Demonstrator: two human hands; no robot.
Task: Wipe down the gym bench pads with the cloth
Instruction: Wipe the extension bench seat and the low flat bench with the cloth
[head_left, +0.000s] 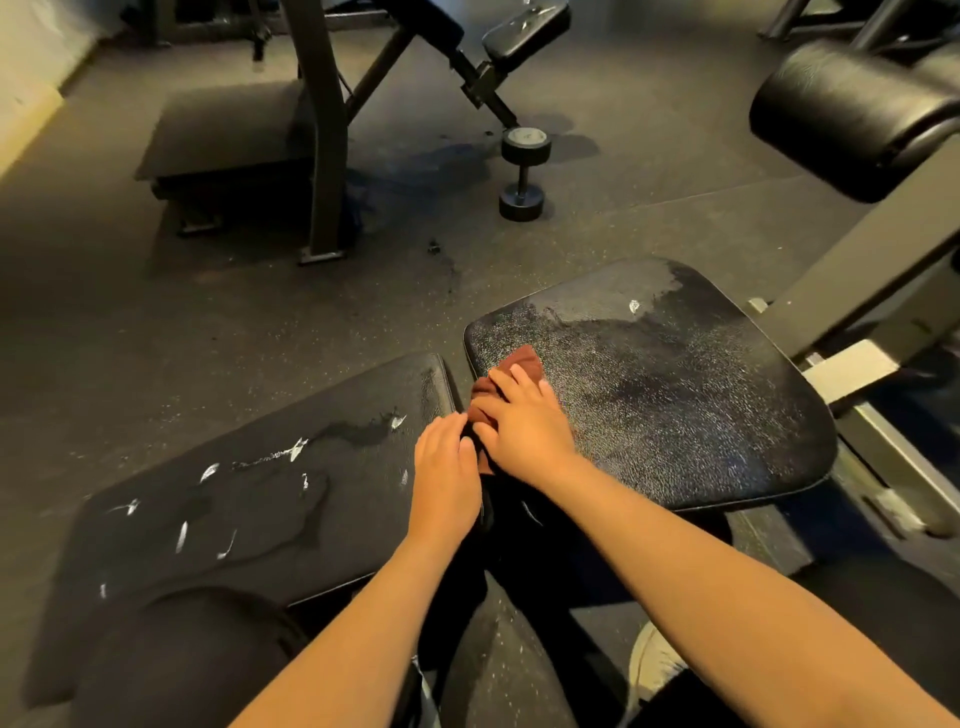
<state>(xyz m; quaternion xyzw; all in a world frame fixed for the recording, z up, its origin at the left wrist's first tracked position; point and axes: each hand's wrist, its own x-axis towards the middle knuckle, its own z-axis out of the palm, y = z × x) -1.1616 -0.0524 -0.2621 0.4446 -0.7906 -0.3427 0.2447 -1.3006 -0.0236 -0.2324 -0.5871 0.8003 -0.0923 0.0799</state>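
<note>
While wet streaks wait on the left pad (249, 499), the left hand (447, 467) touches the maroon cloth (527, 359), grip unclear; beside it the right hand (524, 423) presses it flat on the spray-speckled right pad (675, 395), probably to soak droplets.

- Dim, warm-toned room; the brightest patch is the wall (26, 62) at upper left.
- Glare speckles the wet right pad (675, 374), and white glints streak the left pad (234, 493).
- Wide-angle bending shows at the edges.
- The metal frame (893, 478) at lower right is blurred.

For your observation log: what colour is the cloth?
The cloth is reddish brown, clearest in the head view.
</note>
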